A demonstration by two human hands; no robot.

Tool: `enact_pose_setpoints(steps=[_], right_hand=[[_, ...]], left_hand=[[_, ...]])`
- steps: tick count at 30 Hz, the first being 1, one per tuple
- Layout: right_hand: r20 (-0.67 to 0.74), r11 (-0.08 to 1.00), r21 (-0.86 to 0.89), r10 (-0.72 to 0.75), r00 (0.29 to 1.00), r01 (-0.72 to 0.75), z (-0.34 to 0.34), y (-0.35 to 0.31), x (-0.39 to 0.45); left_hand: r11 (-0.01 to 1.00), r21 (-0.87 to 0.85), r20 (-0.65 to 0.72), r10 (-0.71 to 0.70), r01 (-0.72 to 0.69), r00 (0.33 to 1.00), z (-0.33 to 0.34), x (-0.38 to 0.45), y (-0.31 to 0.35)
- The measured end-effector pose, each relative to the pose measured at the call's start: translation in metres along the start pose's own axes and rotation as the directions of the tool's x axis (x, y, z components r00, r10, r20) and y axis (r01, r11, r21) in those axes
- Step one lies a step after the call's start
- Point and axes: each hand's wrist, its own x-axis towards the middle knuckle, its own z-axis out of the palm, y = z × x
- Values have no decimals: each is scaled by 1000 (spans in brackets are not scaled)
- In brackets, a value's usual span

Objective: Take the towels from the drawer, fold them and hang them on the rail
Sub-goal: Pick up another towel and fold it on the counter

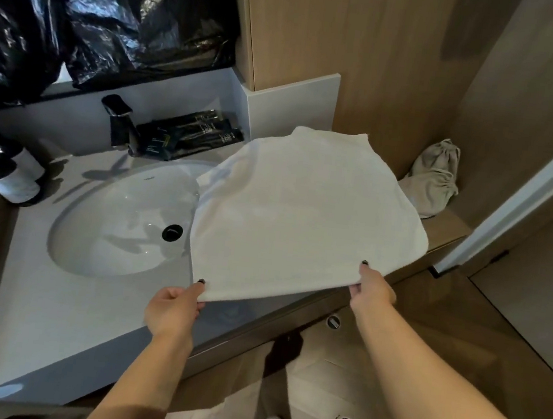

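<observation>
Now both hands hold a white towel (305, 219) spread over the right end of the table (76, 317).

Left hand (173, 313) pinches the towel's near left corner, thumb on top, fingers under. Right hand (374, 289) pinches the near right corner the same way, just past the table's front edge. Towel lies mostly flat, its far edge reaching toward the back right corner, its left side overlapping the rim of the sink (122, 222). Black drain (172, 232) shows in the sink, just left of the towel. Black tap (119, 122) stands at the back edge, dark packets (190, 137) beside it. Two bottles (4, 164) stand at the left edge. Beige cloth bag (433, 182) sits on a wooden ledge (448, 229) beyond the towel's right side. Black plastic sheet (101, 13) hangs above the back edge.
</observation>
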Motion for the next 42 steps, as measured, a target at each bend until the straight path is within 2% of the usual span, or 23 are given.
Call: enact_pose_setpoints(steps=[5, 7, 9, 11, 13, 16, 18, 19, 20, 22, 23, 25, 27, 29, 31, 33, 34, 36, 38, 40, 42], right_hand=[[78, 997, -82, 17, 997, -10, -8, -23, 9], [117, 995, -95, 38, 992, -27, -9, -27, 12], [164, 994, -97, 70, 984, -54, -11, -29, 13], [197, 991, -113, 95, 976, -74, -14, -29, 16], [215, 988, -133, 107, 971, -80, -14, -28, 21], [217, 978, -188, 127, 968, -86, -14, -30, 23], [226, 970, -220, 156, 962, -105, -16, -32, 27], [241, 968, -222, 173, 955, -119, -18, -33, 30], [263, 968, -211, 187, 946, -133, -20, -36, 34], [306, 979, -130, 192, 932, -159, -22, -43, 44], [312, 983, -79, 183, 932, -167, -21, -49, 50], [292, 987, -17, 156, 944, -158, -15, -64, 64], [248, 991, -20, 137, 959, -136, -10, -81, 81], [190, 993, -71, 108, 976, -96, -11, -101, 99], [148, 989, -146, 40, 988, -18, -17, -118, 115], [165, 971, -222, -50, 985, 86, -27, -133, 127], [192, 959, -254, -80, 978, 128, -31, -140, 131], [283, 929, -320, -93, 955, 186, -38, -153, 139], [385, 881, -405, -80, 920, 246, -40, -168, 144], [481, 803, -498, -58, 875, 327, -39, -183, 146], [581, 707, -571, -12, 814, 418, -34, -200, 144]], left_hand=[[956, 262, -56, 149, -129, 987, -5, 11, 0], [913, 313, 0, 277, -263, 961, 3, 6, 8], [859, 294, 93, 411, -420, 907, 20, -4, 19], [775, 262, 237, 527, -576, 816, 44, -17, 29], [673, 248, 458, 553, -697, 696, 72, -25, 32], [398, 322, 780, 403, -859, 479, 122, -34, 29], [189, 340, 862, 328, -921, 386, 159, -39, 28], [84, 358, 881, 299, -930, 367, 176, -39, 25], [-17, 384, 894, 254, -923, 368, 191, -37, 21], [-193, 437, 898, 141, -879, 416, 208, -30, 8], [-257, 448, 894, 117, -856, 432, 210, -25, -1], [-319, 448, 894, 156, -835, 420, 209, -19, -14], [-305, 443, 895, 200, -843, 398, 210, -13, -19], [-268, 453, 888, 221, -851, 403, 210, -11, -20], [-292, 447, 888, 260, -845, 380, 210, -14, -20], [-299, 430, 892, 289, -852, 348, 208, -20, -16], [-291, 429, 894, 276, -855, 354, 208, -22, -13], [-295, 449, 892, 208, -843, 402, 209, -24, -9], [-342, 502, 863, 132, -795, 488, 213, -28, -7], [-377, 568, 814, 132, -731, 565, 217, -40, -10], [-373, 626, 773, 183, -685, 608, 218, -58, -16]])
